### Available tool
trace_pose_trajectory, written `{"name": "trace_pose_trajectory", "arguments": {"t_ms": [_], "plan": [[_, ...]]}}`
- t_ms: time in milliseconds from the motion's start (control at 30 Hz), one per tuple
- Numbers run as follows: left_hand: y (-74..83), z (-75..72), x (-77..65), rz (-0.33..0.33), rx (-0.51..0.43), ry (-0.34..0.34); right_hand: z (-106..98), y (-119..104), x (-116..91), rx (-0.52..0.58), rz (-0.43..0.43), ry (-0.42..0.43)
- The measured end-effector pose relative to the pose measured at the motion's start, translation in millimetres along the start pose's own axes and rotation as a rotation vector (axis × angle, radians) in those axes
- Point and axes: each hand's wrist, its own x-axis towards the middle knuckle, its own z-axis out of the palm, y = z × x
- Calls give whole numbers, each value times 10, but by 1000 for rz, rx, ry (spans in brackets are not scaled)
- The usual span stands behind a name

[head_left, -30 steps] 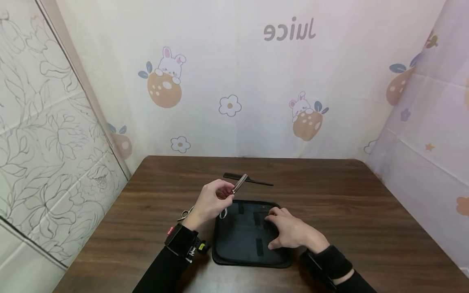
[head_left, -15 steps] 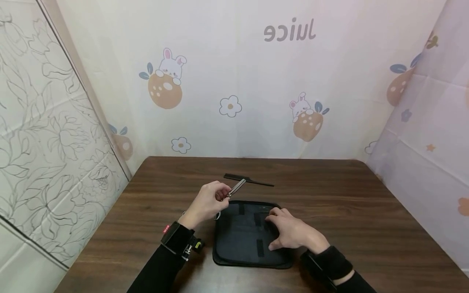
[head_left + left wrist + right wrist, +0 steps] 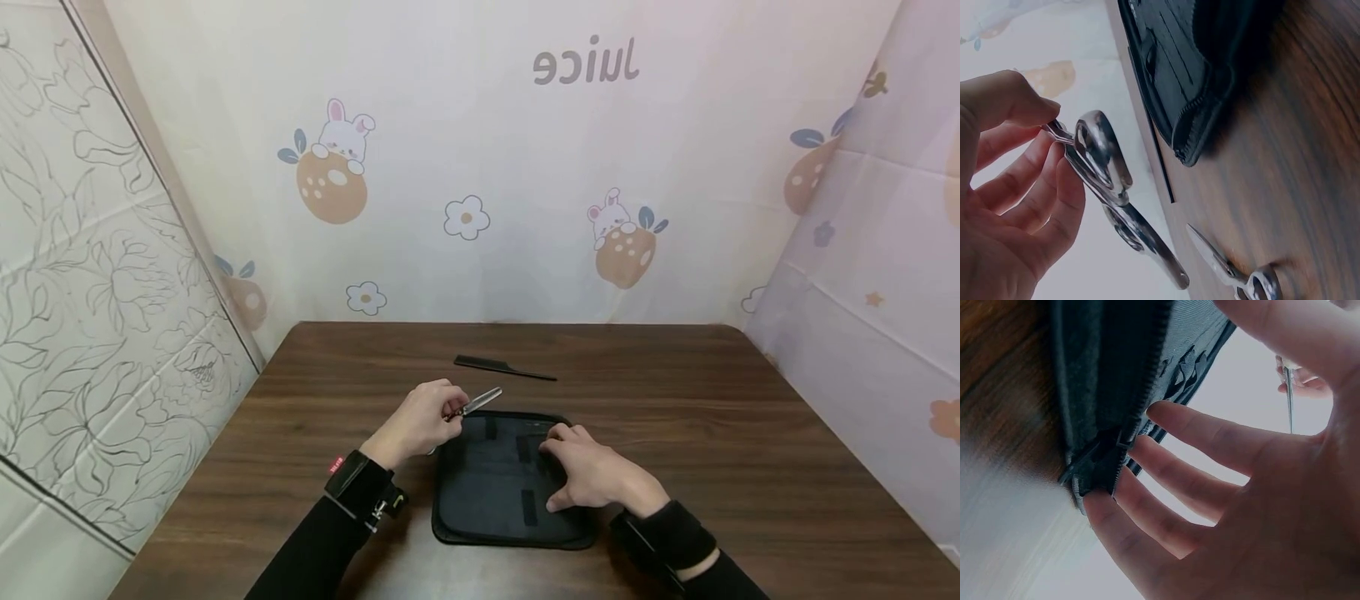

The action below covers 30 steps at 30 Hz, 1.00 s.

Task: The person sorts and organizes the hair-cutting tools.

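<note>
Down comes the left hand [image 3: 420,422], and with it the silver scissors [image 3: 482,400]: a second ago the blades angle up steeply toward the comb [image 3: 483,364]; now they tip flatter, pointing out over the far edge of the black case [image 3: 487,479]. The left grip is clamped on them, thumb and fingers pinching by the handles. That tilt brings the scissors closer to lining up with the case, though they look held above it, not laid in. The right hand [image 3: 592,471] holds its place, fingers apart, fingertips touching the case's zipped edge [image 3: 1141,375], seemingly steadying it. Nothing new for the comb, lying beyond the case, or the second pair of scissors [image 3: 1230,270] on the surface [image 3: 675,408].
</note>
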Motion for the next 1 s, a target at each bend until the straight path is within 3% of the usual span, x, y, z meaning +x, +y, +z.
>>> {"name": "trace_pose_trajectory", "arguments": {"t_ms": [200, 467, 1000], "plan": [[-43, -23, 19, 0, 83, -26, -3, 9, 10, 2, 8, -7], [-70, -44, 8, -18, 185, -114, -2, -7, 16, 6, 18, -11], [-107, -73, 20, -33, 265, -190, 0, -18, 11, 4, 9, -8]]}}
